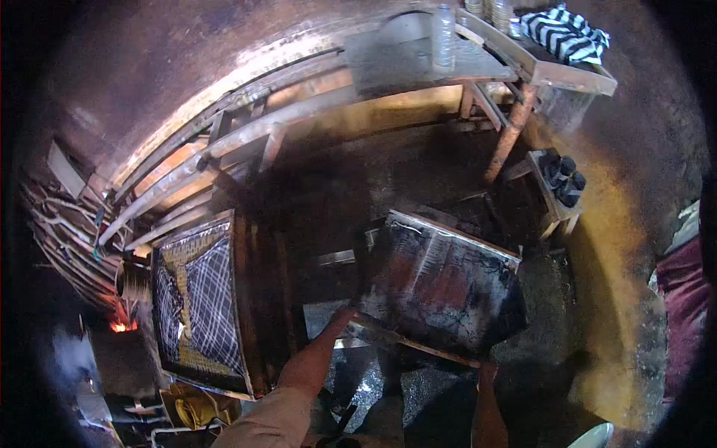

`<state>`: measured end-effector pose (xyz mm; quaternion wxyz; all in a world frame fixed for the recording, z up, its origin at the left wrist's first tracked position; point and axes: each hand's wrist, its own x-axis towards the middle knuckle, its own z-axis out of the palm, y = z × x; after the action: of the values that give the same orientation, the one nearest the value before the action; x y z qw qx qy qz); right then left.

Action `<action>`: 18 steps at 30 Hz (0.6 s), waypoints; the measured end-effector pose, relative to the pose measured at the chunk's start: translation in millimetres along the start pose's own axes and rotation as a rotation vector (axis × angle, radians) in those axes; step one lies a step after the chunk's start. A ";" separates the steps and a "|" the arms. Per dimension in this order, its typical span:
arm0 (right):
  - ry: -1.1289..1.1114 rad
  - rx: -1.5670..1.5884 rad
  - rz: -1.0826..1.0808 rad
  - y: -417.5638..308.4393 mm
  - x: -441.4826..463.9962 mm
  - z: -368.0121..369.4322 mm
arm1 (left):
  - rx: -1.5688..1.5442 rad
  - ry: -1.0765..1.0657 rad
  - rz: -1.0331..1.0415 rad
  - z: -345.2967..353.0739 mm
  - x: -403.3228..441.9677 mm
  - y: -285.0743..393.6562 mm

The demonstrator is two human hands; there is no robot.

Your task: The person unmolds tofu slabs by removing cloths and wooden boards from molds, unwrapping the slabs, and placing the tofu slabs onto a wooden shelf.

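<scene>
My left hand is closed on the near left corner of a large rectangular wooden-framed tray. Its surface is dark and stained, with reddish and whitish patches. At the tray's near right corner, my right hand grips the frame edge. The fingers of both hands are partly hidden by the frame. The tray tilts in front of me; whether it rests on anything below cannot be made out. To the left stands another wooden frame with a woven base, and a dark checked cloth lies over it.
Fire glows at the far left under a stack of sticks. A wooden bench with a plastic bottle runs along the back. A striped cloth lies at top right, above a small stool holding black objects.
</scene>
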<state>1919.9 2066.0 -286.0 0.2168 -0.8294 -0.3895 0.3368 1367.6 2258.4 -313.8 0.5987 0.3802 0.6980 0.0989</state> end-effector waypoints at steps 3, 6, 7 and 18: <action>-0.287 -0.503 0.310 -41.9 6.1 -6.0 | -0.095 -0.103 0.049 3.1 -20.3 18.2; -0.373 -1.089 0.059 -55.1 9.8 -4.3 | -0.345 -0.141 0.204 3.9 -42.6 30.4; -0.398 -1.291 -0.045 -74.4 5.7 -4.5 | -0.429 -0.127 0.270 3.1 -50.6 32.2; -0.276 0.324 -1.063 -597.4 -100.8 230.8 | -0.441 0.637 0.733 -231.6 -296.5 106.5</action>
<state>1406.0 2368.6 -31.9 0.4278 -0.4243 -0.7211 0.3420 1198.8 2212.9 36.0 0.3491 0.4157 0.6291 0.5564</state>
